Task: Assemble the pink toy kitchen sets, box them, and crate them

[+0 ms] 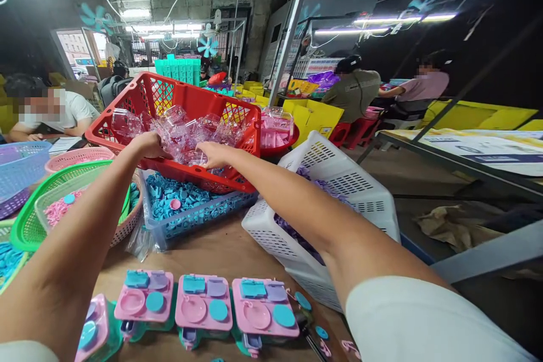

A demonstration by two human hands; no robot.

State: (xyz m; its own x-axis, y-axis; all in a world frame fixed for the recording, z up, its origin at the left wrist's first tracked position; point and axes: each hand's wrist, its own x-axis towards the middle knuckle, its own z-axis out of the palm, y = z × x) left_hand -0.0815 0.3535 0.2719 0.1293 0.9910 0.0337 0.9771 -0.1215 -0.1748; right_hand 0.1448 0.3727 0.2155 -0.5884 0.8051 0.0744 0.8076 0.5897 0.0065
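Note:
Both arms stretch forward to a red basket of clear plastic pieces, some of them box- or cup-shaped. My left hand is over the basket's near edge, its fingers closed and pointing down among the pieces; what they grip is hidden. Facing it, my right hand has thumb and fingers closed about a clear plastic piece. Close to me, several pink toy panels with blue and purple parts stand in a row on turquoise bases.
Beneath the red basket is a blue tray of small blue parts. A white crate with purple pieces leans at right. Green and pink baskets crowd the left. A metal post rises behind; co-workers sit further back.

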